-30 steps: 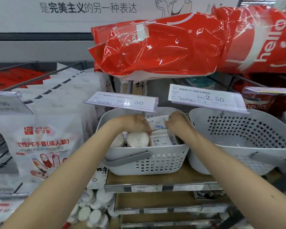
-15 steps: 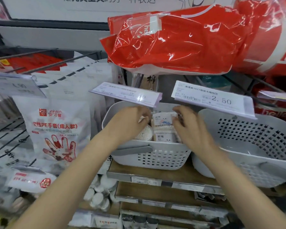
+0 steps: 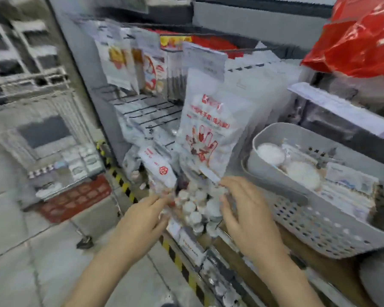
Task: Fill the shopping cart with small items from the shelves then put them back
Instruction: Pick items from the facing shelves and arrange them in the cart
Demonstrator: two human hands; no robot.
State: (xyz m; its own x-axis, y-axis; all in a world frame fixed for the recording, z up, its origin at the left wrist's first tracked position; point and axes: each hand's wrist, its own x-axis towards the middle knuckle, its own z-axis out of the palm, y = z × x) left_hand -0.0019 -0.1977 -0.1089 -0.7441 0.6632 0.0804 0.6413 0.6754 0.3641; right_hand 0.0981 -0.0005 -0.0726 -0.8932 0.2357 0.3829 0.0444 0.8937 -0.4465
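The view is blurred by motion. My left hand and my right hand hang side by side in front of the lower shelf, fingers loosely spread, nothing visibly held. Between and beyond them lies a heap of small round white packs. To the right, on a wooden shelf, stands the white perforated basket with round white tubs and flat boxes inside. A white bag of disposable gloves with a red hand print hangs above my hands.
Red plastic-wrapped packs lie on the top shelf at the right. Price tags jut out above the basket. More hanging packets fill the back. A red shopping basket stands on the tiled floor at the left, beside yellow-black tape.
Both hands have come out of the white basket and moved down and left. My head has swung left, so the basket now sits at the right and the floor shows.
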